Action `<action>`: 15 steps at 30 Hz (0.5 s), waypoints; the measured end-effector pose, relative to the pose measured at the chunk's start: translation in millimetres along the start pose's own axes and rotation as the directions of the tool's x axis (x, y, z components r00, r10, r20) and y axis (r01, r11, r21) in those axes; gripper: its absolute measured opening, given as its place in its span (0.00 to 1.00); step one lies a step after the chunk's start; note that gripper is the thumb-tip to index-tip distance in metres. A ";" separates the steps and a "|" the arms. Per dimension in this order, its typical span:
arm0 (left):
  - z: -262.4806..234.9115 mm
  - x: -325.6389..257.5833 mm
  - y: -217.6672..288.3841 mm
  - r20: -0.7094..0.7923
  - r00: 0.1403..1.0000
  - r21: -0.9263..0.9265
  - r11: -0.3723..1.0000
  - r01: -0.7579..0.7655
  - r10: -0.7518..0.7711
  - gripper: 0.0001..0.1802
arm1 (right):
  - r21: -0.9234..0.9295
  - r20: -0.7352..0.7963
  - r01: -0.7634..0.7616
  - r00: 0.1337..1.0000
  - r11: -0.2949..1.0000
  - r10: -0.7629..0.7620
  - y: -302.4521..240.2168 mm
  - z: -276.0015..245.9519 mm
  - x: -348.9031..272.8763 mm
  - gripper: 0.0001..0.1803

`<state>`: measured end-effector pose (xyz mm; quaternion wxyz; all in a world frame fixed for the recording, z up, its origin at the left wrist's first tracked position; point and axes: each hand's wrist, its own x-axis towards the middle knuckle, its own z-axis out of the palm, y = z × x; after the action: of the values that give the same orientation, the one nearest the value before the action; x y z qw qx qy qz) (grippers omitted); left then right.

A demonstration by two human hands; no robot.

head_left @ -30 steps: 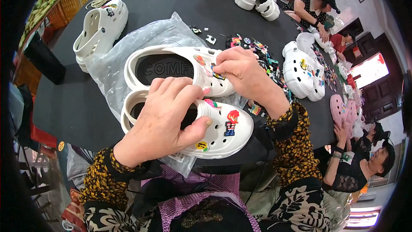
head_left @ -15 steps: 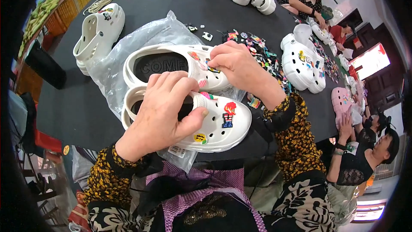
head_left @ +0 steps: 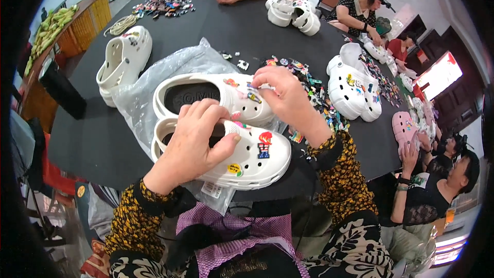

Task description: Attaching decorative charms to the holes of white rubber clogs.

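Observation:
Two white clogs lie side by side before me, toes pointing right. My left hand (head_left: 191, 141) is wrapped over the near clog (head_left: 275, 157), thumb along its upper; this clog carries a red charm, a striped letter-shaped charm and a yellow one. At the toe of the far clog (head_left: 172, 80), my right hand (head_left: 290, 98) has its fingers bent in a pinch at a small colourful shoe charm (head_left: 253, 96), which looks tilted on the upper. Its stem and the hole under it are hidden. A clear plastic bag (head_left: 136, 108) lies beneath both clogs.
A heap of loose charms (head_left: 321, 105) spreads beyond my right hand, near a decorated white clog pair (head_left: 345, 90). Another white clog (head_left: 131, 54) stands at left by a black cylinder (head_left: 62, 87). More charms (head_left: 164, 2) lie at the back. Several people sit round the black table (head_left: 98, 144).
The view has shifted, so the clogs sit slightly lower in it. My right fingers have lifted a little and opened somewhat around the charm, which now shows more. The left hand keeps its hold.

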<state>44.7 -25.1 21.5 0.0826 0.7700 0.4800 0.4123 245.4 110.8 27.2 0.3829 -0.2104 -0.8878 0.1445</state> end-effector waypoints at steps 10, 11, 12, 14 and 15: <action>0.4 -4.0 4.9 0.003 1.000 -0.007 1.000 0.029 -0.029 0.17 | -0.116 0.068 0.087 0.995 0.989 -0.080 -5.8 5.7 -6.7 0.10; 0.2 -1.5 7.8 0.015 0.999 -0.016 0.999 0.043 -0.042 0.17 | -0.102 0.072 0.067 0.996 0.993 -0.060 -6.7 1.8 -8.0 0.10; 1.6 -0.5 8.3 0.018 1.000 -0.021 1.000 0.021 -0.021 0.17 | -0.120 0.060 0.064 0.997 0.991 -0.057 -6.5 0.9 -9.7 0.10; 3.9 0.9 7.4 0.019 0.999 -0.016 0.999 0.040 -0.040 0.17 | -0.113 0.067 0.066 0.996 0.991 -0.058 -5.0 -0.7 -12.2 0.09; 3.7 0.8 6.6 0.023 0.999 -0.016 0.999 0.027 -0.027 0.17 | -0.122 0.057 0.062 0.997 0.991 -0.056 -5.8 -1.5 -11.4 0.09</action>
<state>51.9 -27.0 23.0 0.1001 0.7673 0.4859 0.4064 252.1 100.4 23.6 0.3494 -0.2035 -0.9108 0.0835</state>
